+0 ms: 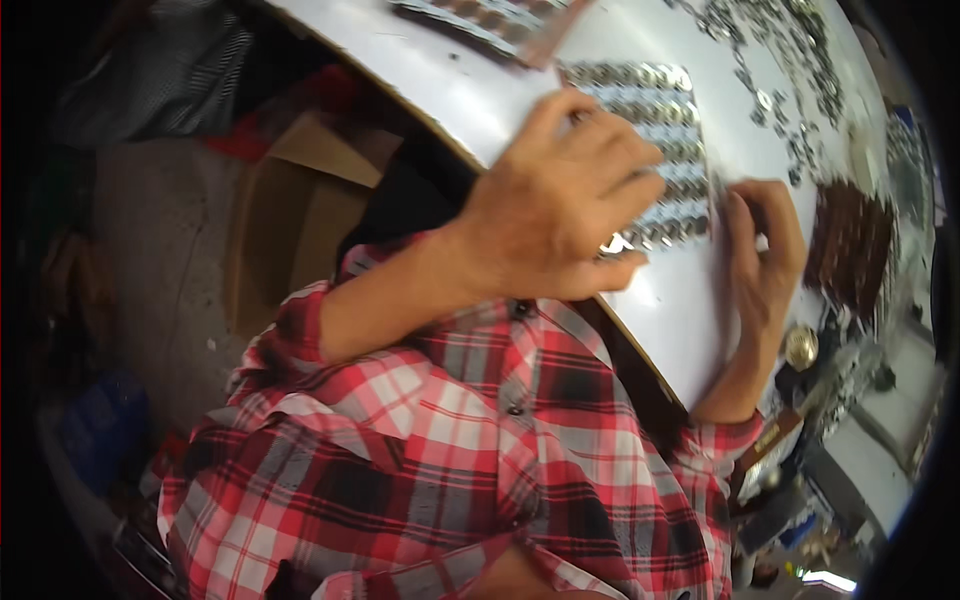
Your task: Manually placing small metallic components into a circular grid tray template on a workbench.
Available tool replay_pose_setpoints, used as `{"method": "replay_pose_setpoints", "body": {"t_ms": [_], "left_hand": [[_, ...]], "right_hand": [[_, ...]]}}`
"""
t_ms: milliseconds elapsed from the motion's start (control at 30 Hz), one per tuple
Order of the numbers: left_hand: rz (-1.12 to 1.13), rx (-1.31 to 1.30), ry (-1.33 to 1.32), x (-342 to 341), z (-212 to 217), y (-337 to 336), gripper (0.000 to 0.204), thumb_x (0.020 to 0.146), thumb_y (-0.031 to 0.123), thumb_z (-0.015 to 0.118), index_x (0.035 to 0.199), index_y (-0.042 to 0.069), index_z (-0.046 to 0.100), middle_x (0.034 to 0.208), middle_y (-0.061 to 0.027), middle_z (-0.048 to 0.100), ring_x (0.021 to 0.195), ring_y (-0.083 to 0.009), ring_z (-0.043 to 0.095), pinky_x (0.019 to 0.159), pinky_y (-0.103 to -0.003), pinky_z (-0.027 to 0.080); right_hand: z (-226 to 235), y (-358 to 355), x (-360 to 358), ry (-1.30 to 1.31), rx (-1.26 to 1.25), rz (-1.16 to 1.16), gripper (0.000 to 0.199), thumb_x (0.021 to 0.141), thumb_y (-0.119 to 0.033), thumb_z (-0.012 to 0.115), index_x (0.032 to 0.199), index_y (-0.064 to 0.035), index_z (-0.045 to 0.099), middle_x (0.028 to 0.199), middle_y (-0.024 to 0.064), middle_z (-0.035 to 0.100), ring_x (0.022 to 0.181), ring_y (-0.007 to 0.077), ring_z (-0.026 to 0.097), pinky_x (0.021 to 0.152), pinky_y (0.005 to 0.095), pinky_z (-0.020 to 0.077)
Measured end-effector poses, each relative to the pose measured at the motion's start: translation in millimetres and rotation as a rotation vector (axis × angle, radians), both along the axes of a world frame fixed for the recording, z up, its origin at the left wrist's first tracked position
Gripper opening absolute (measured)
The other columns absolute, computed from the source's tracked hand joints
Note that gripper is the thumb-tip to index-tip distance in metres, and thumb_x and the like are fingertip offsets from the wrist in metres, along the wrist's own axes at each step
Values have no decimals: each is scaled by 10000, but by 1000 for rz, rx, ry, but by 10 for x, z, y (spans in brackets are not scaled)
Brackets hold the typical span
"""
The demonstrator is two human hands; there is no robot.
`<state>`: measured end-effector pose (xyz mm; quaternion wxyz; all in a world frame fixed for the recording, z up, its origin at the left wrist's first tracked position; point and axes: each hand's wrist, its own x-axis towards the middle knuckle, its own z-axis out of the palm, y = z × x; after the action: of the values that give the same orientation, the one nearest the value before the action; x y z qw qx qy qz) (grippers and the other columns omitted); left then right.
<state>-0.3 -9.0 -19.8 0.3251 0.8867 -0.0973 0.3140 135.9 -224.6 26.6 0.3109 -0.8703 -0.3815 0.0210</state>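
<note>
A flat rectangular card (683, 150) with several rows of shiny, round metal pieces lies on the white tabletop. Over its left part hovers my left hand (560, 200), palm down, with bent fingers spread apart; I see nothing held in it. The hand hides part of the rows, and whether its fingertips touch the pieces is unclear. Beside the card's right edge is my right hand (772, 235), thumb and forefinger curled together at the tips. Anything between those tips is too small or blurred to make out.
A second card of round pieces (500, 25) lies at the far edge of view. Loose small metal pieces (765, 100) are scattered at the far right. A stack of brown strips (850, 245) stands right of my right hand. Below the table's left edge is an open cardboard box (290, 215).
</note>
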Motion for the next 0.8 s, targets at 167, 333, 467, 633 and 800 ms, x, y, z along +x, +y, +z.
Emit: {"method": "replay_pose_setpoints", "body": {"t_ms": [167,333,467,633,800], "left_hand": [[46,53,12,-47,28,38,523,622,277,851,1088,74,728,1196,-70,689,1113,-286,640,1037,-509,438],[28,72,23,-46,39,123,535,602,243,845,1096,74,727,1179,-73,698,1095,-292,646,1013,-485,451],[27,114,26,-14,101,117,535,593,228,847,1092,73,734,1176,-73,704,1092,-292,649,1005,-463,459],[44,147,27,-23,125,92,537,593,226,849,1096,73,741,1178,-71,708,1096,-292,649,1010,-463,459],[43,146,23,-16,136,73,543,588,225,854,1097,73,742,1185,-71,710,1100,-291,650,1018,-463,459]], "right_hand": [[67,-49,25,602,220,-68,115,983,-147,631,939,-42,647,715,-36,533,604,30,467,535,192,305],[156,16,29,743,120,-23,169,948,-197,645,885,-41,622,672,-46,515,529,22,405,481,194,251],[168,34,13,736,67,-27,188,948,-214,650,860,-49,623,654,-57,511,527,14,401,476,198,251],[176,51,30,671,1,6,221,961,-249,656,844,-64,623,662,-64,521,534,6,408,474,199,254],[80,27,20,551,46,-4,215,984,-243,676,901,-45,661,744,-53,597,611,4,455,538,186,316]]}}
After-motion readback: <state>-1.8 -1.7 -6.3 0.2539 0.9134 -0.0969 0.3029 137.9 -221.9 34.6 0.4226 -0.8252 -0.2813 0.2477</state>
